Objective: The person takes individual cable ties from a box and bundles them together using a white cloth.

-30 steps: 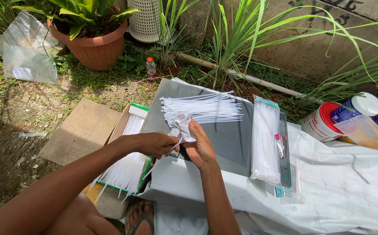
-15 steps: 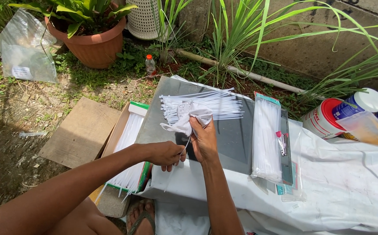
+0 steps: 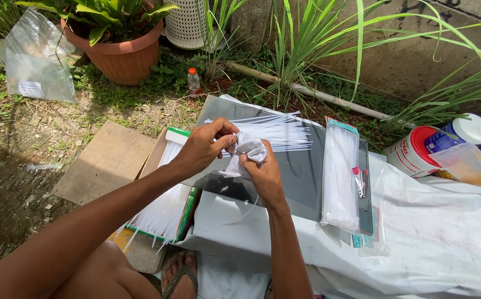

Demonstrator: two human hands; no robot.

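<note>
My left hand and my right hand both grip a small crumpled white plastic bag, held above a dark grey board. Behind the hands a loose bunch of thin white strips lies fanned out on the board. A packed clear bag of white strips lies upright on the board to the right, with a small pair of scissors beside it.
An open green-edged cardboard box of white strips sits at the lower left, next to a cardboard sheet. White sheeting covers the table. Containers stand at right. A terracotta plant pot and a clear bag are on the ground.
Both hands have risen from the board's near edge and come together on the crumpled white bag, which my left hand now pinches too.
</note>
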